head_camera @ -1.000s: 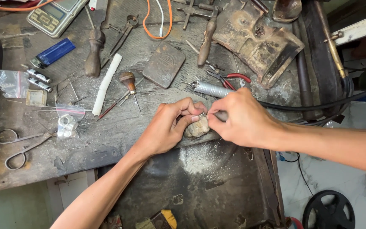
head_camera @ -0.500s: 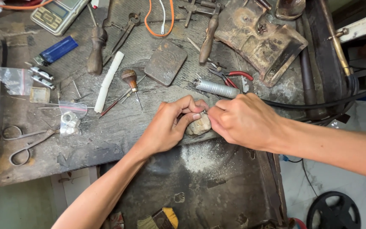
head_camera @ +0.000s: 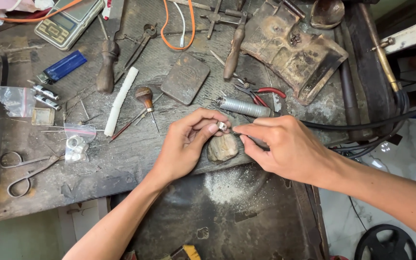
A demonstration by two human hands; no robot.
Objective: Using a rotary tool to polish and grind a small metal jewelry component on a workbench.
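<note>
1. Both hands sit much as they did half a second ago, over the worktop's front edge near its middle; the view has shifted a little, and the ring stays pinched.
2. A small silver ring [head_camera: 222, 126] sits between thumb and fingertips of the left hand [head_camera: 186, 144], just above a worn wooden peg [head_camera: 222, 147] that juts from the front edge.
3. The right hand [head_camera: 285, 147] has its thumb and forefinger pressed together at the ring; whether it holds a tool I cannot tell.
4. Just behind the hands lie a ribbed metal cylinder [head_camera: 244, 107] and red-handled pliers [head_camera: 261, 92].
5. Left of them lie a wood-knobbed graver [head_camera: 146, 98], a white stick [head_camera: 121, 100] and a dark square block [head_camera: 185, 78].
6. Towards the left edge: a small bag of silver rings [head_camera: 75, 143], scissors [head_camera: 27, 169], a blue lighter [head_camera: 63, 66].
7. A scale [head_camera: 68, 20] rests at the back left corner, an orange cord [head_camera: 176, 29] loops at the back edge, and a rusty metal casting [head_camera: 294, 48] sits back right.
8. Black cables [head_camera: 362, 126] run along the right edge.
9. Pale filings [head_camera: 227, 185] dust the dark tray below the front edge.
</note>
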